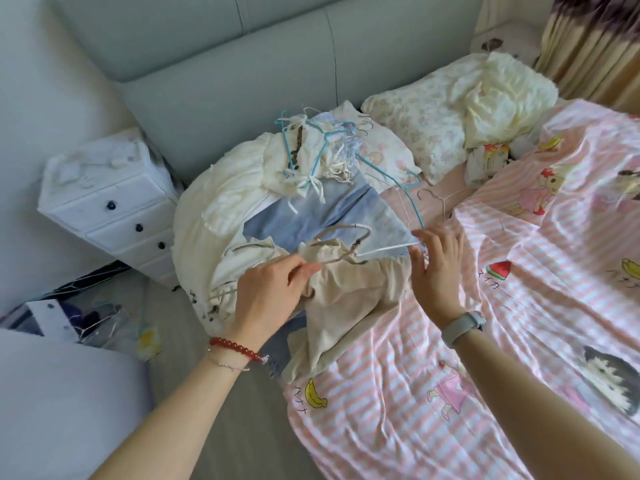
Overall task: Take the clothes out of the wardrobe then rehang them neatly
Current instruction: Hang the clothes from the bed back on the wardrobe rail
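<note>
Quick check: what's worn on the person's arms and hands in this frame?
Both forearms are bare, with no sleeves in view. The left wrist carries a red bead bracelet and a thin silver chain bracelet beside it. The right wrist has a pale grey watch-style band. No gloves; I cannot make out any rings.

A home bedroom: a bed point(519, 358) under a pink striped cartoon sheet, a floral pillow point(422, 133), a padded grey headboard point(242, 81), a small white drawer chest point(114, 206) and curtains point(588, 46).
</note>
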